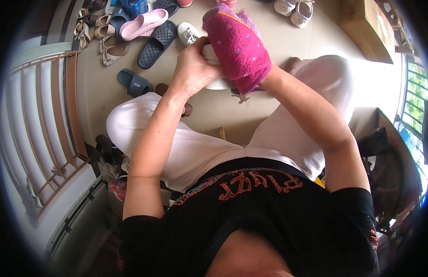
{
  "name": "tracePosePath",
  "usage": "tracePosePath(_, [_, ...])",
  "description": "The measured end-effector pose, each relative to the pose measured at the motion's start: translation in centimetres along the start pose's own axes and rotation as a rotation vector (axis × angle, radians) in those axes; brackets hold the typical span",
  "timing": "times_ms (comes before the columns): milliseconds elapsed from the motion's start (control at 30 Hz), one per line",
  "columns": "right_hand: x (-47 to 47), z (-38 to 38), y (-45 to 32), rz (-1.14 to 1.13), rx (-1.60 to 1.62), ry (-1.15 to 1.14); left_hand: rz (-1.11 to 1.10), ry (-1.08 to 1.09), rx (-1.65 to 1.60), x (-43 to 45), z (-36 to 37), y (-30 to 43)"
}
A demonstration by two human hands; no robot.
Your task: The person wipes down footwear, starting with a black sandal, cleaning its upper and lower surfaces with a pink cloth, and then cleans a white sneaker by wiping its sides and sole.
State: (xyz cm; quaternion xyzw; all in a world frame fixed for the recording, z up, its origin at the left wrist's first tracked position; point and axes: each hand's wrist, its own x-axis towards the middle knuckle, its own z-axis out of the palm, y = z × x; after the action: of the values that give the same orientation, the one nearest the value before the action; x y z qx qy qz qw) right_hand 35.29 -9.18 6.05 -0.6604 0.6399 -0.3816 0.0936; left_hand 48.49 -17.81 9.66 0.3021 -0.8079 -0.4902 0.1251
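Observation:
My left hand point(195, 67) grips a white object point(211, 54), whose pale underside point(219, 84) shows below my fingers; cloth and hand hide most of it, so its kind is unclear. Over my right hand lies a pink patterned towel point(240, 48) with a yellow-orange stripe and a fringed lower edge. The towel covers the fingers of that hand and presses against the white object. Both hands meet in front of me, above the tiled floor point(214, 114), between and beyond my knees.
At the far left lie a pink slide point(144, 24), a black quilted slide point(157, 45), a grey slide point(134, 83) and several sandals point(113, 53). A white lace-up sneaker point(188, 34) sits behind my hands. White shoes point(301, 13) and a cardboard box point(368, 29) stand far right. A railing point(70, 110) runs along the left.

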Motion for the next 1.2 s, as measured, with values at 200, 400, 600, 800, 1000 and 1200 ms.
tracePosePath(200, [-0.3,-0.4,0.1,-0.095,-0.087,-0.009,-0.203,-0.010,-0.409,-0.8,0.5,-1.1])
tracePosePath(400, [-0.9,-0.3,1.0,0.294,-0.122,-0.120,-0.236,-0.037,-0.751,-0.8,-1.9,-0.7])
tracePosePath(600, [1.0,-2.3,-2.6,0.267,-0.222,0.008,-0.238,-0.161,-0.543,-0.5,-1.7,-0.3])
tracePosePath(800, [1.4,-1.4,-1.3,-0.013,-0.010,0.024,-0.249,-0.145,-0.551,-0.7,-2.2,-0.5])
tracePosePath(1000, [-2.6,2.1,4.4,0.263,-0.216,-0.138,-0.119,-0.045,-0.554,-1.5,-5.3,-0.9])
tracePosePath(1200, [-3.9,-0.8,5.5,0.188,-0.298,-0.073,-0.080,0.062,-0.744,-0.9,-8.7,-1.5])
